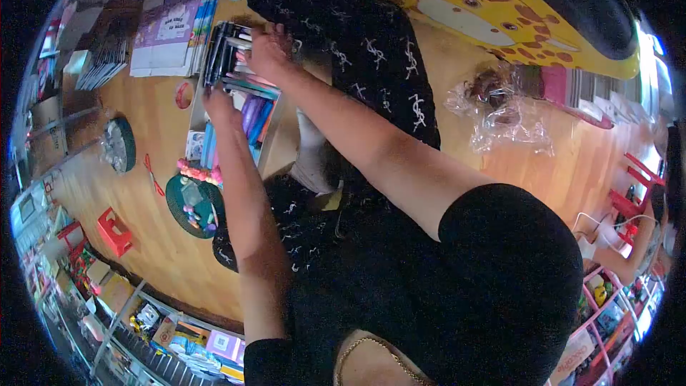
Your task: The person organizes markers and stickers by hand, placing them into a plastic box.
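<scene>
A long, pale box stands on the floor, filled with pens and other slim packs. Black pens fill its far end, and purple packs lie in the nearer part. My right hand reaches over the far end with its fingers apart, above the pens at the right side. Beside the box's left edge, my left hand has its fingers curled in close to the black pens. What those fingertips hold, if anything, is too small to make out.
Purple-and-white printed packs stand beyond the box. Nearer are a dark green round tray of small items, red scissors, a red stool and a tape roll. Clear plastic wrap lies to the right, below a giraffe-print panel.
</scene>
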